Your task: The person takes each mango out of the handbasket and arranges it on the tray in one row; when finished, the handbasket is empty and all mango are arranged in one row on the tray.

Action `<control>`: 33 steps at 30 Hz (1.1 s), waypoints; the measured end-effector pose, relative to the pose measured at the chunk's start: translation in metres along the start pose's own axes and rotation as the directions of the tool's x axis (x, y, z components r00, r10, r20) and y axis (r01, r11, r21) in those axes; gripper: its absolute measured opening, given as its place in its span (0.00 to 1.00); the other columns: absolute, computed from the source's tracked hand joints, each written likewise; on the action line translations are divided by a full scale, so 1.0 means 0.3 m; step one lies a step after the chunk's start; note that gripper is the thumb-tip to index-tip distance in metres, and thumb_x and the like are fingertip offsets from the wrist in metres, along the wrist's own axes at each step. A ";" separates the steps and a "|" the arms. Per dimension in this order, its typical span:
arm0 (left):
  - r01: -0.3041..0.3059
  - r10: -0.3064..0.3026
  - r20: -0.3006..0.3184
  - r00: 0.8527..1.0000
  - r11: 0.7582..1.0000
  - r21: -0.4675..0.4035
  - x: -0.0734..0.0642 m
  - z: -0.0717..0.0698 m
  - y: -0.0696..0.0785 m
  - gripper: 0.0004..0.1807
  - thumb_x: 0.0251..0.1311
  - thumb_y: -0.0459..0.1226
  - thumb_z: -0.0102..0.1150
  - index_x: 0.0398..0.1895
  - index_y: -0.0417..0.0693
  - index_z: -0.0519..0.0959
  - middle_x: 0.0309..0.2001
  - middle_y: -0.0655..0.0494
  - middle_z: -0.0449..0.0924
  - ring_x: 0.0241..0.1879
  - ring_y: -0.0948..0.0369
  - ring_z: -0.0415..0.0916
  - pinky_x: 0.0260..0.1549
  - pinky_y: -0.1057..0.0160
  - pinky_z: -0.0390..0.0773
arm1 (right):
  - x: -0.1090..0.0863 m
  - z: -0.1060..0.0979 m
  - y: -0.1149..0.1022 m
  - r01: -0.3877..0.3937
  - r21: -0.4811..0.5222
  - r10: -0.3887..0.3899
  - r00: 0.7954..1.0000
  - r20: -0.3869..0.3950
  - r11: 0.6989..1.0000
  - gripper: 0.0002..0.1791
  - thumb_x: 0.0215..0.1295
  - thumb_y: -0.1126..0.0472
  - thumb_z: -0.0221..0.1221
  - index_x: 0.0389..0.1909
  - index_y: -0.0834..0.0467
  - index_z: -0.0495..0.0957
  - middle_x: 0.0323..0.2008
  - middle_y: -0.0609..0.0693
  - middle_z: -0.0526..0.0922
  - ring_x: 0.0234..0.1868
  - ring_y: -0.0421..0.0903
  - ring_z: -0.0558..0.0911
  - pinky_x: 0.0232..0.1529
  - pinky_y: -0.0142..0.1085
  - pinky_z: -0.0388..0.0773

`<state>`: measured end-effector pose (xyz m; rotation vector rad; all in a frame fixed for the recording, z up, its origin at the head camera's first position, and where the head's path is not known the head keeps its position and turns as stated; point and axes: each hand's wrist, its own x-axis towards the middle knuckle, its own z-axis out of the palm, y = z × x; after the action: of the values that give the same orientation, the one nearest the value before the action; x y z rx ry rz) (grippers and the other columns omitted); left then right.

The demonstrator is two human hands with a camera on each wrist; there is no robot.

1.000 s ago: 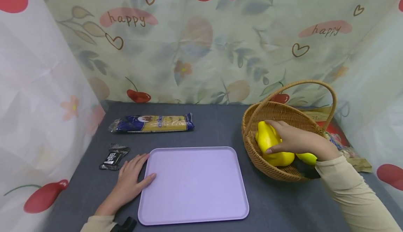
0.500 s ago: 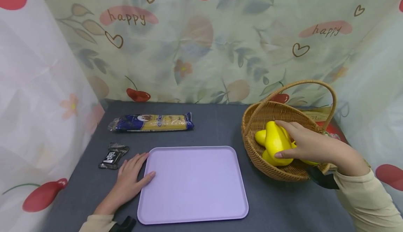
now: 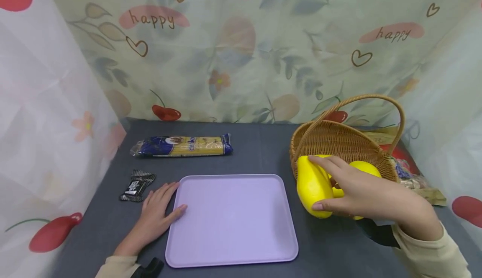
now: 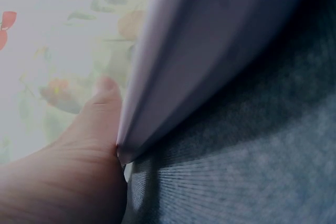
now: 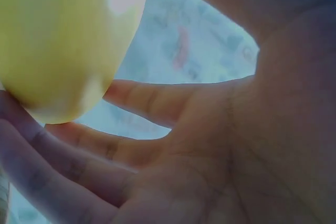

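Observation:
My right hand (image 3: 361,190) pinches a smooth yellow mango (image 3: 314,188) between thumb and fingers, in front of the near rim of a wicker basket (image 3: 335,137). Its wide end hangs down. In the right wrist view the fingertips touch the mango (image 5: 63,40) around its lower end. More yellow fruit (image 3: 365,168) shows in the basket behind the hand, partly hidden. At the left edge of a lilac tray (image 3: 231,219), my left hand (image 3: 152,219) rests with relaxed fingers, its thumb lying over the rim. The left wrist view has the tray's side (image 4: 168,77) close beside that hand (image 4: 68,166).
A pasta packet (image 3: 184,145) lies at the back left of the dark cloth. Near my left fingertips is a small black wrapped snack (image 3: 137,186). The basket's handle (image 3: 367,97) arches upward, and a brown and red bag (image 3: 433,196) lies to its right.
My right hand has lifted the mango and brought it toward me, from inside the basket to its near rim. My left hand and the tray have stayed in place.

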<state>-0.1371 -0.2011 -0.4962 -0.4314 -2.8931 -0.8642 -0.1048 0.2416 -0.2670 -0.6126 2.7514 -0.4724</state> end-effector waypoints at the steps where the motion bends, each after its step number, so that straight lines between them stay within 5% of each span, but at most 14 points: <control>1: -0.003 0.003 -0.006 1.000 1.000 -0.005 -0.001 0.000 0.000 0.35 0.65 0.53 0.54 0.70 0.45 0.62 0.67 0.39 0.63 0.69 0.41 0.54 0.65 0.34 0.43 | 0.009 0.012 -0.016 0.011 -0.003 -0.011 1.000 0.009 1.000 0.53 0.51 0.26 0.57 0.72 0.50 0.53 0.61 0.51 0.66 0.48 0.43 0.73 0.41 0.34 0.76; 8: -0.007 0.006 -0.030 1.000 0.999 -0.040 -0.004 -0.006 0.009 0.24 0.74 0.43 0.40 0.70 0.45 0.64 0.68 0.41 0.64 0.69 0.42 0.54 0.64 0.35 0.42 | 0.115 0.120 -0.103 0.132 0.019 -0.133 0.989 0.071 0.991 0.52 0.53 0.29 0.58 0.73 0.50 0.53 0.61 0.48 0.66 0.48 0.39 0.73 0.47 0.37 0.76; 20: -0.012 0.011 -0.040 0.999 1.000 -0.028 -0.008 -0.012 0.015 0.24 0.73 0.40 0.42 0.69 0.46 0.65 0.67 0.41 0.65 0.69 0.42 0.55 0.64 0.35 0.43 | 0.336 0.314 -0.226 0.249 0.126 -0.262 0.960 0.097 0.960 0.51 0.56 0.37 0.63 0.74 0.52 0.51 0.63 0.53 0.64 0.41 0.39 0.76 0.44 0.31 0.77; 33: 0.037 -0.037 0.008 0.999 0.999 0.001 -0.008 -0.008 0.000 0.26 0.74 0.46 0.41 0.71 0.49 0.62 0.69 0.45 0.64 0.71 0.44 0.52 0.66 0.35 0.42 | 0.539 0.480 -0.318 0.215 0.101 -0.225 0.969 0.106 0.971 0.51 0.55 0.40 0.66 0.74 0.54 0.51 0.60 0.58 0.65 0.41 0.41 0.74 0.44 0.30 0.76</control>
<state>-0.1348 -0.2029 -0.4946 -0.3833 -2.9171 -0.8691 -0.1627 0.0508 -0.3945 -0.8988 2.5494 -0.5851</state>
